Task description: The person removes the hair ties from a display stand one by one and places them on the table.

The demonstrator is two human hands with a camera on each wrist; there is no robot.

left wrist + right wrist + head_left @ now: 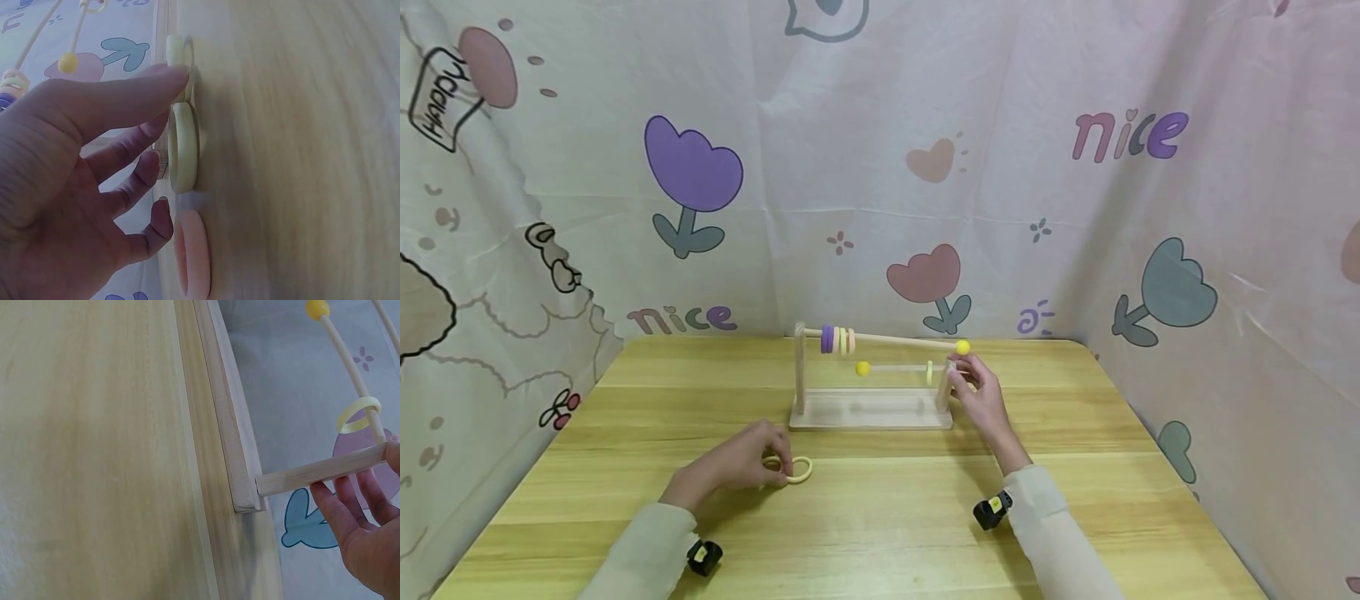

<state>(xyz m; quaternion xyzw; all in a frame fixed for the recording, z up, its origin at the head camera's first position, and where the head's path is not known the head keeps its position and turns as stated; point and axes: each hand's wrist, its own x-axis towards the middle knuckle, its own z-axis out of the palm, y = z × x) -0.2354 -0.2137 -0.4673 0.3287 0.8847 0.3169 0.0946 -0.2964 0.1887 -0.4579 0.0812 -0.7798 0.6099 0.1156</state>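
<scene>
2 pale-yellow rings, 1 pinched by left hand, post by right hand, pink ring in left-wrist view only.

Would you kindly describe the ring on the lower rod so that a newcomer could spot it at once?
On the wooden table stands a wooden rack. Its lower rod, joined to the upright that the right hand holds, carries a pale yellow ring. It hangs there alone, unlike the bunched purple, peach and yellow rings on the upper rod.
</scene>
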